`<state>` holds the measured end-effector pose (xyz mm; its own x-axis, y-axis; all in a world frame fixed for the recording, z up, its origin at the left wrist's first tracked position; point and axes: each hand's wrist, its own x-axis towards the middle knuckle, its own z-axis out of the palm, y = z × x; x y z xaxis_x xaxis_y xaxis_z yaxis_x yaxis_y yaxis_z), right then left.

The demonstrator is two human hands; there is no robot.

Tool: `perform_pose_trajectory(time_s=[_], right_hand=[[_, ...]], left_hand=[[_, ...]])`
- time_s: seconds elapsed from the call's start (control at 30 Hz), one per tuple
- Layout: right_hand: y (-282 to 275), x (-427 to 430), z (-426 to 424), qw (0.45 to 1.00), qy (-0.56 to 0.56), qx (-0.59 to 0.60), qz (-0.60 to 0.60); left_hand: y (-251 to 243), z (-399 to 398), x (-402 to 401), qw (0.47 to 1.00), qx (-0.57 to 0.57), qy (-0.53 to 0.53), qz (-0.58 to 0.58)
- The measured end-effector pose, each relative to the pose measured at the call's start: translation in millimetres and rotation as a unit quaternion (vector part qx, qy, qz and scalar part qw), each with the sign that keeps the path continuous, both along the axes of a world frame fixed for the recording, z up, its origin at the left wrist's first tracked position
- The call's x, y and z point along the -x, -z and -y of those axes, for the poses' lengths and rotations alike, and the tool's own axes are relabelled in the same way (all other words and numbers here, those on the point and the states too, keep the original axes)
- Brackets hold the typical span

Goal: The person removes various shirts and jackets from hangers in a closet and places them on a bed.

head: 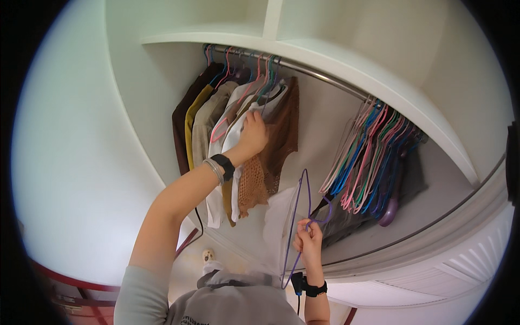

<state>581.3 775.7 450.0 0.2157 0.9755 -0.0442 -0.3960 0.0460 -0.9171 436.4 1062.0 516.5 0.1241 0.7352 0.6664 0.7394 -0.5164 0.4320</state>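
My left hand is among the hung clothes, its fingers curled at the shoulder of a brown openwork knit garment. The fingertips are partly hidden against the fabric. Just beside it hangs a white garment, and a purple wire hanger hook rises above the hand to the rail. Lower and to the right, my right hand grips a purple wire hanger near its hook. That hanger is tilted on end and bears no garment. Behind it is a pale, thin white material, its kind unclear.
A metal rail crosses the white wardrobe under a curved-looking shelf edge. More clothes hang at left. Several coloured hangers crowd the right end, above dark fabric. A black cable hangs below my left forearm.
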Motion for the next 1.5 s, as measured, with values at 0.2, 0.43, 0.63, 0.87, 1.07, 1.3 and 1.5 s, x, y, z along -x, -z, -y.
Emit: perform_pose_trajectory(time_s=[0.2, 0.43, 0.63, 0.87, 1.07, 1.3, 1.5], right_hand=[[14, -3, 1, 1.0, -0.007, 0.011, 0.003], [4, -4, 3, 1.0, 0.0, 0.017, -0.006], [-3, 4, 6, 1.0, 0.013, 0.012, 0.015], [0, 2, 12, 0.999, 0.032, -0.004, 0.007], [-9, 22, 6, 0.999, -0.018, -0.041, 0.017], [16, 58, -5, 0.995, -0.087, -0.036, -0.034], [4, 90, 29, 0.996, -0.07, -0.006, -0.048]], left_hand=[[24, -22, -9, 0.991, 0.058, 0.037, 0.112], [-22, -14, -2, 0.981, -0.016, 0.081, 0.176], [-15, 34, 19, 0.977, -0.009, 0.137, 0.166], [22, 167, 61, 0.949, 0.188, 0.196, 0.162], [60, 260, 86, 0.93, 0.276, 0.173, 0.173], [97, 307, 86, 0.894, 0.364, 0.238, 0.104], [84, 331, 103, 0.853, 0.381, 0.353, -0.056]])
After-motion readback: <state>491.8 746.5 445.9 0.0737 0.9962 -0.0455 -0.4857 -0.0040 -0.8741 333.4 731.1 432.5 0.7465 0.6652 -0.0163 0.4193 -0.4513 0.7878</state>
